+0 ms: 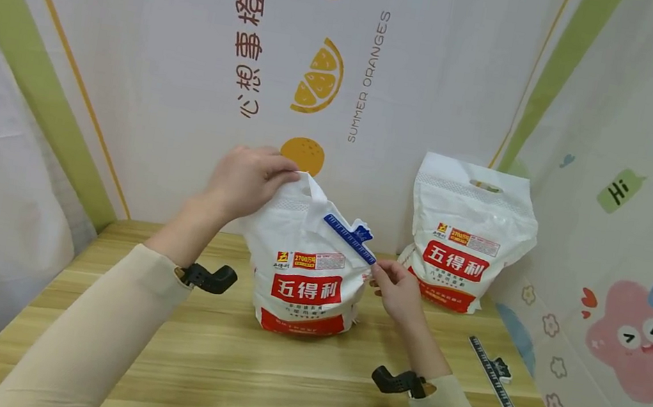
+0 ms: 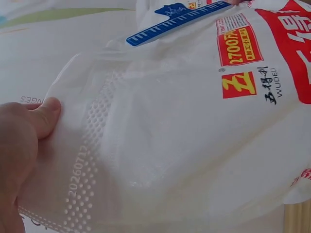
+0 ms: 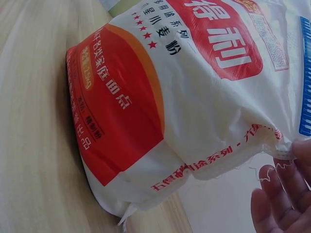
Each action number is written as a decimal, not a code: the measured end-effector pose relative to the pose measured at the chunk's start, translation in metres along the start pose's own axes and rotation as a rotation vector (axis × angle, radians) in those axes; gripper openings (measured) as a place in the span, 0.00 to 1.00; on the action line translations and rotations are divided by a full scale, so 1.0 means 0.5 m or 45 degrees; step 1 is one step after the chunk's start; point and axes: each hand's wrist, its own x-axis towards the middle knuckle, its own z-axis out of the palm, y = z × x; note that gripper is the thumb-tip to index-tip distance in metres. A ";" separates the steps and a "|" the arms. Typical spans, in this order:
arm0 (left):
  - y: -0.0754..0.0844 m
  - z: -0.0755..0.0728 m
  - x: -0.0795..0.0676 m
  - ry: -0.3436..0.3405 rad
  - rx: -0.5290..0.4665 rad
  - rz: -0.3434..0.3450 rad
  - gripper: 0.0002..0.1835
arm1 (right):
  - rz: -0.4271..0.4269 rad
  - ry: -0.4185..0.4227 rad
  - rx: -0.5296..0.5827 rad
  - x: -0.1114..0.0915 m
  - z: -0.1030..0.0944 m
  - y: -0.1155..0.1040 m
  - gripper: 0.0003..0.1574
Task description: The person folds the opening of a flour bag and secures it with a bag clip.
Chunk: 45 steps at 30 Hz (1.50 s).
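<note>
A white and red flour bag stands on the wooden table. My left hand pinches its top edge beside the handle opening, drawing the plastic up to the left; its thumb lies on the front of the plastic in the left wrist view. Slanting across the bag's upper right corner is a blue ruler-shaped bag clip with a small decorated grip. At the clip's lower end, my right hand pinches the side edge of the bag, thumb in front and the other fingers behind.
To the back right stands a second flour bag, handle hole upward. A dark blue ruler-shaped clip lies on the table near the right-hand curtain. Behind everything hangs a curtain with orange prints.
</note>
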 end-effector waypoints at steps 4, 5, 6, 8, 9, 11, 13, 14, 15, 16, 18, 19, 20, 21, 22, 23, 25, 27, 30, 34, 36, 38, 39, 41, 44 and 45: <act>-0.004 0.001 -0.008 0.065 -0.024 0.008 0.10 | -0.012 0.008 -0.015 0.000 -0.001 0.002 0.16; -0.008 0.001 -0.013 0.100 -0.049 0.002 0.10 | -0.026 0.011 -0.013 0.000 -0.001 0.002 0.16; -0.013 0.000 -0.019 0.140 -0.080 -0.019 0.12 | -0.037 0.013 -0.010 0.001 -0.001 0.001 0.16; -0.027 0.000 -0.036 0.232 -0.172 -0.106 0.17 | -0.062 0.015 -0.001 0.001 -0.002 0.000 0.16; -0.033 0.001 -0.048 0.270 -0.235 -0.175 0.20 | -0.071 0.012 0.005 0.001 -0.002 -0.001 0.16; -0.045 0.006 -0.076 0.309 -0.409 -0.343 0.27 | -0.086 0.007 0.015 0.001 -0.003 -0.002 0.17; -0.053 0.015 -0.107 0.301 -0.608 -0.505 0.30 | -0.093 0.007 0.024 0.000 -0.005 -0.002 0.17; -0.056 0.021 -0.122 0.286 -0.690 -0.574 0.30 | -0.096 0.005 0.025 0.000 -0.006 -0.002 0.17; -0.057 0.026 -0.136 0.268 -0.763 -0.632 0.29 | -0.104 0.001 0.027 0.000 -0.006 -0.002 0.18; -0.059 0.033 -0.149 0.249 -0.826 -0.672 0.27 | -0.109 -0.002 0.031 0.000 -0.006 -0.002 0.17; -0.059 0.045 -0.167 0.247 -0.914 -0.705 0.23 | -0.123 -0.005 0.036 0.000 -0.005 -0.002 0.17; -0.058 0.050 -0.172 0.263 -0.932 -0.704 0.21 | -0.128 -0.001 0.030 0.000 -0.004 -0.001 0.16; -0.057 0.055 -0.176 0.288 -0.949 -0.703 0.19 | -0.134 0.008 0.023 0.000 -0.003 -0.001 0.16; -0.056 0.058 -0.178 0.315 -0.966 -0.697 0.18 | -0.140 0.021 0.010 0.000 -0.002 0.001 0.15; -0.055 0.062 -0.178 0.343 -0.972 -0.688 0.17 | -0.143 0.042 -0.003 0.001 -0.001 0.003 0.14; -0.053 0.065 -0.177 0.371 -0.970 -0.683 0.17 | -0.148 0.066 -0.015 0.000 0.000 0.004 0.13; -0.051 0.069 -0.174 0.415 -0.953 -0.679 0.16 | -0.151 0.110 -0.038 -0.001 0.001 0.006 0.11; -0.050 0.071 -0.172 0.444 -0.942 -0.684 0.16 | -0.149 0.134 -0.049 -0.003 0.002 0.007 0.10; -0.047 0.072 -0.172 0.466 -0.954 -0.685 0.15 | -0.150 0.132 -0.028 -0.005 0.000 0.006 0.11; -0.055 0.076 -0.188 0.402 -1.114 -0.719 0.18 | -0.148 0.068 0.025 -0.006 -0.007 0.004 0.15; -0.063 0.088 -0.208 0.329 -1.235 -0.749 0.21 | -0.138 0.033 0.042 -0.005 -0.009 0.007 0.17; -0.068 0.106 -0.234 0.246 -1.323 -0.788 0.22 | -0.136 0.006 0.044 -0.006 -0.009 0.011 0.19; -0.069 0.116 -0.247 0.199 -1.348 -0.802 0.22 | -0.139 -0.003 0.046 -0.006 -0.008 0.013 0.19; -0.069 0.138 -0.270 0.122 -1.349 -0.835 0.21 | -0.146 -0.013 0.051 -0.007 -0.005 0.015 0.20; -0.065 0.162 -0.288 0.067 -1.310 -0.882 0.20 | -0.155 -0.008 0.055 -0.007 -0.002 0.018 0.19; -0.063 0.167 -0.290 0.063 -1.296 -0.891 0.20 | -0.154 0.000 0.055 -0.006 -0.001 0.019 0.18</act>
